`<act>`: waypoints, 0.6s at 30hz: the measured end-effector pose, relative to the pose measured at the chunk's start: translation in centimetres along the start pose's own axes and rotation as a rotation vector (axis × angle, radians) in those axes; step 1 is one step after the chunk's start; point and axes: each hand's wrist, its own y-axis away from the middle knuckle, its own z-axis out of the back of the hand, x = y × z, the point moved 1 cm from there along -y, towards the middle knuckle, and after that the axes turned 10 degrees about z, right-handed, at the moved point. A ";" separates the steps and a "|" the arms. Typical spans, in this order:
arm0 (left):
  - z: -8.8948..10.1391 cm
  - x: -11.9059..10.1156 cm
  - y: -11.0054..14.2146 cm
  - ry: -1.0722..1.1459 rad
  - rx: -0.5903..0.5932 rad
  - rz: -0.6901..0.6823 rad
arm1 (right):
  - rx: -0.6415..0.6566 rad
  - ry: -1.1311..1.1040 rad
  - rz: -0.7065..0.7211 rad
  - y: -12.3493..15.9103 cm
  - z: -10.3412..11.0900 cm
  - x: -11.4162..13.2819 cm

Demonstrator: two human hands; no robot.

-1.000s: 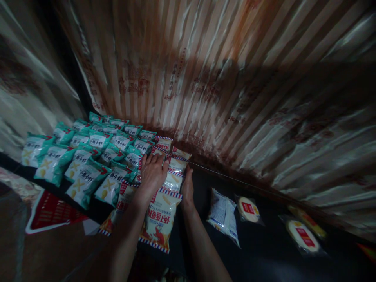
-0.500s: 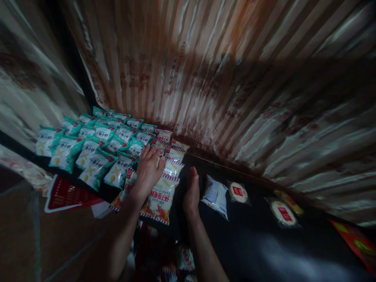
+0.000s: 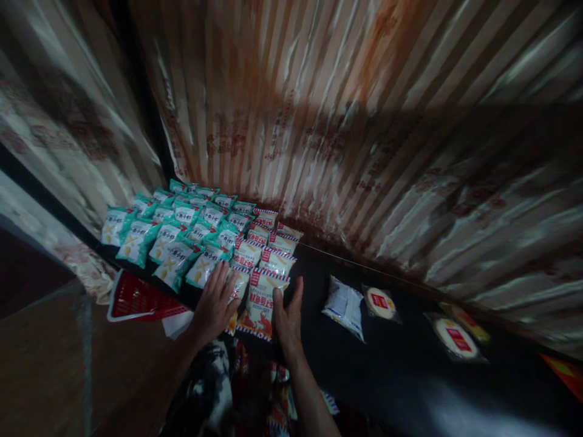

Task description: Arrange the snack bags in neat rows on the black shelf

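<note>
Two rows of cream snack bags [image 3: 263, 297] with red print and striped edges stand at the front part of the black shelf [image 3: 319, 370]. My left hand [image 3: 214, 308] rests against the left side of the front bags, fingers stretched out. Along the right side of the frontmost bag, my right hand [image 3: 288, 318] is held with straight fingers, its thumb at the bag's edge. Neither hand is closed round a bag. Left of these rows, several teal-and-white snack bags [image 3: 175, 262] stand close together; the nearest ones are beside my left fingers.
Right of my hands lie a silvery bag [image 3: 345, 308], two round packs with red labels [image 3: 381, 301] and a yellow pack [image 3: 465, 321]. A red basket [image 3: 139, 297] sits below the shelf at left. A pleated curtain [image 3: 319, 152] rises behind.
My left hand has moved from the rear bags to the front left of the cream rows. My right hand has come forward, then in against the front bag. The camera view has shifted.
</note>
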 end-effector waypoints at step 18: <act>-1.1 -1.5 -0.7 0.082 -0.155 0.139 | -0.026 0.133 0.010 0.3 -1.1 0.5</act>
